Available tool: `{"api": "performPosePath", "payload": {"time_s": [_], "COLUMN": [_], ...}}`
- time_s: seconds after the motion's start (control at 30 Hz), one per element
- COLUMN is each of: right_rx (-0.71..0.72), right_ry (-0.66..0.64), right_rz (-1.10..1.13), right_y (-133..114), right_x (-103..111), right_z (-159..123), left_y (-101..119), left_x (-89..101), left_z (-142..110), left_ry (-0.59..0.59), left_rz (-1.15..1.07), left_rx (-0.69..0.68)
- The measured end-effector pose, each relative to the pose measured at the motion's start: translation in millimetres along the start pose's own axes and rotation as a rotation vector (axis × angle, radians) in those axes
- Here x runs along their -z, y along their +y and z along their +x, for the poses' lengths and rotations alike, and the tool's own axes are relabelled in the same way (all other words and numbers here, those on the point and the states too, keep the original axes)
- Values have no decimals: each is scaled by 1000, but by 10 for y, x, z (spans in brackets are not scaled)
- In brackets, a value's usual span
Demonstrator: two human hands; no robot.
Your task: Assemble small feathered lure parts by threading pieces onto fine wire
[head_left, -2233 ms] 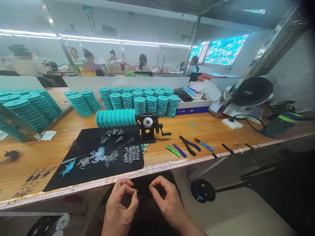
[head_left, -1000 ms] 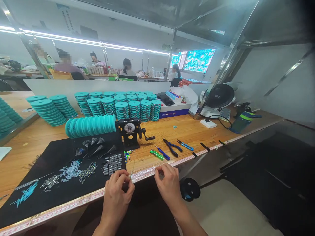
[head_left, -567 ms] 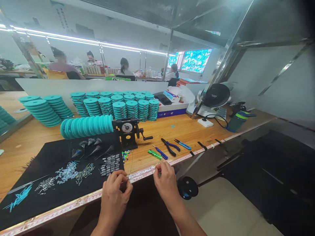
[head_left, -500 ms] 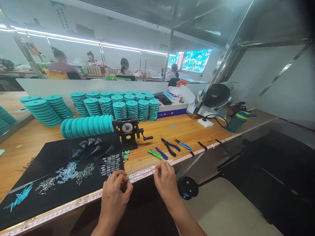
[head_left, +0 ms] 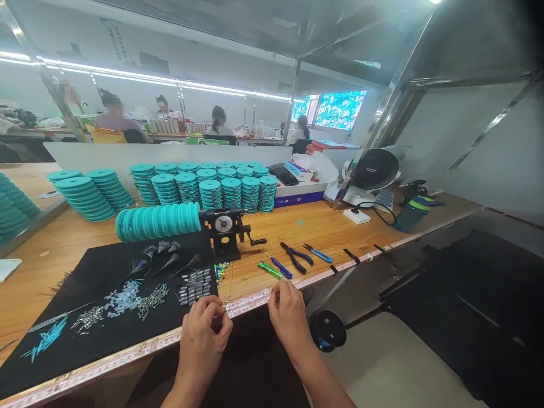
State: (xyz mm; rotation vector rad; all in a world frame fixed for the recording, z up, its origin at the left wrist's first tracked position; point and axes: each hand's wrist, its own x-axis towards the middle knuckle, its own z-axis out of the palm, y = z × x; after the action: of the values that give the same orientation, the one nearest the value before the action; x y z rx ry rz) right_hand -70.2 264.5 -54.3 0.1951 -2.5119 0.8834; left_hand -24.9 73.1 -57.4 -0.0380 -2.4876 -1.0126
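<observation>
My left hand is closed in a pinch at the bench's front edge. From its fingertips a thin fishing line curves up over the wood. Level with it, to the right, my right hand also pinches, its fingertips at the edge; whatever is between them is too fine to make out. A pink-and-white measuring tape runs along the edge between both hands. Beyond the left hand lie grey cylindrical weights and small coloured beads. A green tube and a blue-handled pointed tool lie just past the right hand.
Pliers and blue snips lie farther right. A hand-cranked winder carries turquoise spools, with more spool stacks behind. A black mat holds piles of small parts. A fan and bottle stand right. Several people sit beyond.
The view has shifted slightly, so the scene sits a little farther right and lower. Both hands keep their pinches at the bench edge, with hardly any movement relative to it.
</observation>
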Motion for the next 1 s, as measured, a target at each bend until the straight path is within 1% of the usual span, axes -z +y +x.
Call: {"api": "performPosePath", "payload": {"time_s": [0.07, 0.1, 0.2, 0.23, 0.27, 0.33, 0.4, 0.43, 0.47, 0.53, 0.63, 0.7, 0.8, 0.87, 1.0], "right_rx": [-7, -33, -199, -253, -286, -282, -227, -187, -147, -80, -48, -56, -101, -124, -89], "right_ry": [4, 25, 131, 122, 63, -163, -417, -516, -593, -687, -708, -717, -763, -794, -822], "right_rz": [71, 134, 444, 558, 655, 767, 825, 845, 858, 854, 810, 805, 829, 838, 818], "right_y": [3, 3, -27, -58, -105, -242, -420, -512, -597, -731, -811, -800, -752, -731, -740], "right_x": [90, 134, 223, 237, 248, 277, 335, 373, 412, 476, 488, 443, 364, 337, 341], "right_z": [-34, -71, -248, -316, -383, -490, -543, -548, -541, -506, -464, -463, -480, -485, -479], "left_y": [82, 129, 240, 260, 269, 267, 254, 248, 243, 241, 247, 250, 239, 220, 190], "left_x": [110, 184, 427, 495, 549, 615, 637, 641, 645, 660, 695, 712, 707, 689, 668], "left_z": [-24, -40, -117, -154, -196, -295, -398, -445, -485, -542, -579, -590, -596, -592, -567], "left_ry": [-24, -47, -130, -175, -220, -292, -336, -349, -361, -379, -395, -406, -393, -402, -448], "left_rz": [-128, -213, -480, -569, -659, -794, -869, -895, -915, -941, -938, -922, -915, -930, -959], "left_rx": [64, 112, 258, 308, 364, 478, 556, 577, 589, 598, 588, 585, 597, 574, 544]}}
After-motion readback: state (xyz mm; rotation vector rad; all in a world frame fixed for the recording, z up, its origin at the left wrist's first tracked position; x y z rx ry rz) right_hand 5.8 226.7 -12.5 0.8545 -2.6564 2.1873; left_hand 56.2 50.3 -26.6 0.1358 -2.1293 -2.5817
